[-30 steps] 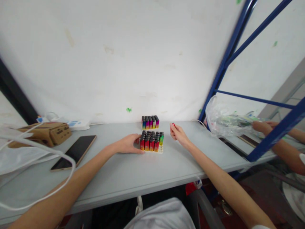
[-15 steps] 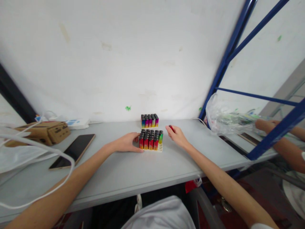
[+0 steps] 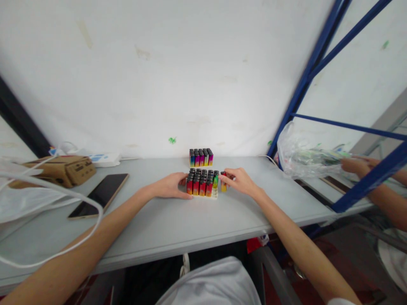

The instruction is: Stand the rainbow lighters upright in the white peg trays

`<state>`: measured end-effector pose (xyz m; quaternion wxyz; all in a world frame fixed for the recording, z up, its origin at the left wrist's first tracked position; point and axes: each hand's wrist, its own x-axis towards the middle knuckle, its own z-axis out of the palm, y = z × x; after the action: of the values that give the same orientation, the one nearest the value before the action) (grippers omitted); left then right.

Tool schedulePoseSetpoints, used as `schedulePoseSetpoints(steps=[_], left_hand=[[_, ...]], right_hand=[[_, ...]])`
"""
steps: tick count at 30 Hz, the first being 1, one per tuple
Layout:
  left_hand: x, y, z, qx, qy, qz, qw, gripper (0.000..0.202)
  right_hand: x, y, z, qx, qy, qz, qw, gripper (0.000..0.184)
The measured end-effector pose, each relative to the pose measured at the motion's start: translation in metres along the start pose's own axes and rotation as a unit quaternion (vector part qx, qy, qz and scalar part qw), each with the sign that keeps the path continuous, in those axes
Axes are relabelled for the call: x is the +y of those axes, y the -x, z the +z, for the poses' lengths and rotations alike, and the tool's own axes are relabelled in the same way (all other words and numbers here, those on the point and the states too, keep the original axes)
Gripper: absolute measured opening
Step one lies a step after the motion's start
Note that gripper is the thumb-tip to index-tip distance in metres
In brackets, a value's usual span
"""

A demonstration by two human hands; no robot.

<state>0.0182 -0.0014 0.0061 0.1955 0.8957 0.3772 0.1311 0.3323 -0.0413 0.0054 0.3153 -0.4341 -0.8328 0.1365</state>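
Observation:
Red-and-yellow lighters (image 3: 199, 187) with black tops stand upright in rows in a white tray (image 3: 215, 195). A green lighter (image 3: 216, 180) stands in the tray's right column, with bare slots in front of it. My left hand (image 3: 173, 185) is wrapped round the block's left side, thumb at the front corner and fingers behind, partly hidden. Just right of the tray, my right hand (image 3: 241, 181) pinches one red-and-yellow lighter (image 3: 224, 187), which is upright and apart from the rows.
Behind stands a second block of multicoloured lighters (image 3: 201, 158) near the wall. To the left lie a phone (image 3: 100, 195), a cardboard box (image 3: 68, 170) and a white cable (image 3: 79, 197). A clear plastic bag (image 3: 294, 154), a blue frame (image 3: 291, 99) and another person's arm (image 3: 378, 190) are at right.
My right hand has turned and brought the lighter down and left, close beside the tray; the lighter now shows upright. My left hand stays on the block. The view has shifted slightly.

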Motion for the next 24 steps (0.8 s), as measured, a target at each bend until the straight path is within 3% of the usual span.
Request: schedulePoseSetpoints(steps=[5,16,24], left_hand=[[0.0,-0.001,0.0,-0.005,0.011,0.012,1.0,0.071],[0.004,0.001,0.0,-0.003,0.006,0.011,1.0,0.068],[0.002,0.002,0.0,0.006,-0.023,-0.005,1.0,0.067]], right_hand=[[-0.003,0.0,0.007,-0.017,-0.054,0.017,0.998,0.044],[0.005,-0.003,0.0,-0.093,-0.009,-0.001,0.996,0.045],[0.004,-0.005,0.012,-0.161,0.021,-0.032,0.986,0.052]])
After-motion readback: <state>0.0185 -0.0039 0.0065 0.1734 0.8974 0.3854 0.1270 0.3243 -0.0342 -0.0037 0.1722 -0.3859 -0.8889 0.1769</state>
